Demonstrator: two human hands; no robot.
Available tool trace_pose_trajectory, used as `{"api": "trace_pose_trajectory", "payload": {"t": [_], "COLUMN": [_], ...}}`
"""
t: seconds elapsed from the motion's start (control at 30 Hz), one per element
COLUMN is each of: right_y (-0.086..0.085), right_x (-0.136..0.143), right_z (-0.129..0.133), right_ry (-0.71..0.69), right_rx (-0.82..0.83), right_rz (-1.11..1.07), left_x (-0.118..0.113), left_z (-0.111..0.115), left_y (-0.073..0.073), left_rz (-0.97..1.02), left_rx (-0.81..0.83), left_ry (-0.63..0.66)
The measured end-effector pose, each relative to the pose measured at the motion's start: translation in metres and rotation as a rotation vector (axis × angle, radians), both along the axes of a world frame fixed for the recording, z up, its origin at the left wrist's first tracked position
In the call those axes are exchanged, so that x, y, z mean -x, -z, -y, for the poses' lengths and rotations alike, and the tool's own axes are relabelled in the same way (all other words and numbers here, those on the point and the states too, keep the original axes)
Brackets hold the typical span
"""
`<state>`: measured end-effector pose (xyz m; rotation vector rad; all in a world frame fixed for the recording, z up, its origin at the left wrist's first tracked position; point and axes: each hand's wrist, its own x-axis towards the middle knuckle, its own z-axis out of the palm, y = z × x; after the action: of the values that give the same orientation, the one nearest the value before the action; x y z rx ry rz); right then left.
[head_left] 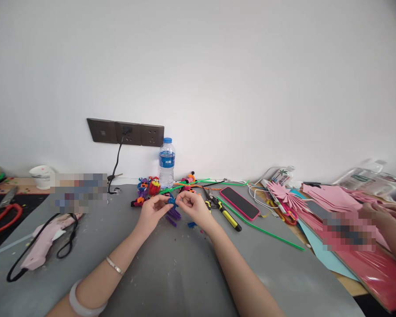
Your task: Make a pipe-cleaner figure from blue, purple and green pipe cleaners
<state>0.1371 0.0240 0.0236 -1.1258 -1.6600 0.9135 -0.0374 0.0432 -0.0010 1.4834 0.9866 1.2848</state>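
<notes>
Between my two hands is a small blue and purple pipe-cleaner figure (174,212), raised a little over the grey mat (171,268). My left hand (153,210) pinches its blue top from the left side. From the right, the thumb and fingertips of my right hand (193,207) close on the same blue part. Purple fuzzy strands hang below the fingers. Just behind my left hand stand a purple-blue fuzzy figure (143,187) and a red one (155,186) with a yellow face. The fingertips cover most of the part being worked.
Yellow-black pliers (229,216) and a pink-cased phone (240,203) lie right of my hands, beside a green pipe cleaner (267,233). A water bottle (166,165) stands by the wall. A pink glue gun (42,244) lies left. Another person's hands (383,215) hold pink paper at right.
</notes>
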Motion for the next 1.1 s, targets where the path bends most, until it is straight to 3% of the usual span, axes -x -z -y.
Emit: {"api": "trace_pose_trajectory", "payload": {"t": [1.1], "right_y": [-0.0008], "right_x": [0.0], "right_z": [0.0013], "right_ry": [-0.019], "right_rx": [0.003], "right_rz": [-0.001], "left_x": [-0.0003], "left_z": [0.0008], "left_y": [-0.0003], "left_rz": [0.03], "left_rx": [0.037], "left_ry": [0.005]}}
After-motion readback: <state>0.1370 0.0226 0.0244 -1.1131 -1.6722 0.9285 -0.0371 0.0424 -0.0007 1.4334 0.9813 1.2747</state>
